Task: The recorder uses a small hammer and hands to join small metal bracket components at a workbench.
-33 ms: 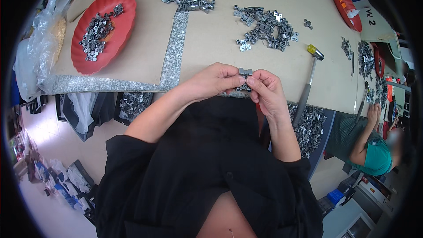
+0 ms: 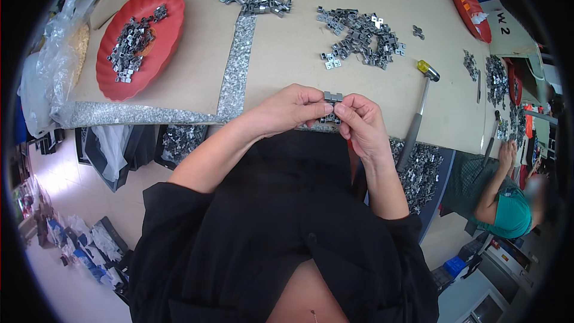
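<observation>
Even brightness across the tabletop [image 2: 287, 48], white glare on the floor [image 2: 66, 170], curved distortion toward the black rim.

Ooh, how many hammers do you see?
2 that I can make out. The yellow-tipped hammer lies to the right of the person's right hand; the farther hammer is near the co-worker's hand. Others may be hidden.

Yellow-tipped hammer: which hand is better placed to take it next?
Right hand, I'd judge: the hammer lies to its right, while the left hand is farther off. Both hands hold a small metal part, so the right would first need to let go.
</observation>
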`<state>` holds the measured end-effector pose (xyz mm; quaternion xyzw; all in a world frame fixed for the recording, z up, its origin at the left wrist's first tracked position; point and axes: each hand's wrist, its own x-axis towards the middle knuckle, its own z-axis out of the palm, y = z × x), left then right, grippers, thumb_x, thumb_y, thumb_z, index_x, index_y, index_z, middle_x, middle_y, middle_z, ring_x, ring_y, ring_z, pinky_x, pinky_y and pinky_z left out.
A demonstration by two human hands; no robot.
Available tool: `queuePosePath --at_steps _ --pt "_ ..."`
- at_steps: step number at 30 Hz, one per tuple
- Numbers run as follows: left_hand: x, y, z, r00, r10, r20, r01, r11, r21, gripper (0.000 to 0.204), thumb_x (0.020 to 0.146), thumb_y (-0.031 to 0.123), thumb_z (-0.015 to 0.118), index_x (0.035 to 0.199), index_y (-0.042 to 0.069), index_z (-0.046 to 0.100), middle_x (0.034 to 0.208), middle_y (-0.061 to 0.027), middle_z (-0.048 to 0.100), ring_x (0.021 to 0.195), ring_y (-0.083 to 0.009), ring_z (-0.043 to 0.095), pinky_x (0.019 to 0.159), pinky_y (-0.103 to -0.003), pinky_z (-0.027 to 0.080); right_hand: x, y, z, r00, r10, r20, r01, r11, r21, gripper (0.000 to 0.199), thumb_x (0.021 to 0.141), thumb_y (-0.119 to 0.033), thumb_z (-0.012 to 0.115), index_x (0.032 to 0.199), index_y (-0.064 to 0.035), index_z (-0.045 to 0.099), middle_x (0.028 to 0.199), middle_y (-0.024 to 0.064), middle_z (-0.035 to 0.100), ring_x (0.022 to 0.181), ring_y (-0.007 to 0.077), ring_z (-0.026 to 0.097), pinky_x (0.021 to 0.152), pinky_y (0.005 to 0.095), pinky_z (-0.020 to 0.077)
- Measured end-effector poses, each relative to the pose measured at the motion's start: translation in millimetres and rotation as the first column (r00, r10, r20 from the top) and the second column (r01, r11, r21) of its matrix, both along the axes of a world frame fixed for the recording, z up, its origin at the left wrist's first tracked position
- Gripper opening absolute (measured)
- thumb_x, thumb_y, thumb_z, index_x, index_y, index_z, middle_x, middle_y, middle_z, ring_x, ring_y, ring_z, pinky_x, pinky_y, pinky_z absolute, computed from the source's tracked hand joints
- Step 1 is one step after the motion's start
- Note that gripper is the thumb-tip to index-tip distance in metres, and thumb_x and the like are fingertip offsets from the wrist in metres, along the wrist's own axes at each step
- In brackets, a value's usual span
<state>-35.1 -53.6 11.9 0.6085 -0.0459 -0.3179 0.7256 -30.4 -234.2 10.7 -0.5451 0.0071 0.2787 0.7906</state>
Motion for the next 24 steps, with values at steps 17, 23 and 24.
queuePosePath --at_steps 17,23,24 --pt "-12.0 -31.1 -3.5 0.572 0.275 0.773 -0.656 0.720 0.229 0.035 0.064 0.010 0.071 0.092 0.001 0.054 0.073 -0.0039 0.053 0.061 -0.0123 0.045 0.054 -0.024 0.040 -4.2 24.8 6.9 0.910 -0.406 -0.082 0.390 0.907 -0.160 0.017 0.080 -0.018 0.062 0.081 -0.0015 0.060 0.060 -0.0016 0.049 0.039 0.0005 0.031 0.034 0.0152 0.0212" --pt "-5.6 -21.6 -19.8 0.446 0.014 0.895 -0.734 0.577 0.357 0.034 0.058 0.013 0.069 0.088 0.004 0.056 0.076 -0.0037 0.054 0.071 -0.0223 0.046 0.066 -0.032 0.036 -0.2 7.9 0.3 0.987 -0.155 0.034 0.155 0.892 -0.425 0.022 0.082 -0.021 0.057 0.082 0.0012 0.061 0.063 0.0023 0.054 0.044 0.0048 0.040 0.040 0.0201 0.0323" --pt "-6.2 -21.3 -19.3 0.446 0.014 0.895 -0.735 0.576 0.357 0.034 0.058 0.013 0.069 0.088 0.004 0.056 0.076 -0.0037 0.054 0.071 -0.0223 0.046 0.066 -0.032 0.036 1.2 4.0 -2.4 0.990 -0.030 0.141 0.105 0.819 -0.564 0.023 0.082 -0.021 0.056 0.083 0.0018 0.062 0.065 0.0047 0.056 0.047 0.0071 0.043 0.043 0.0235 0.0375"
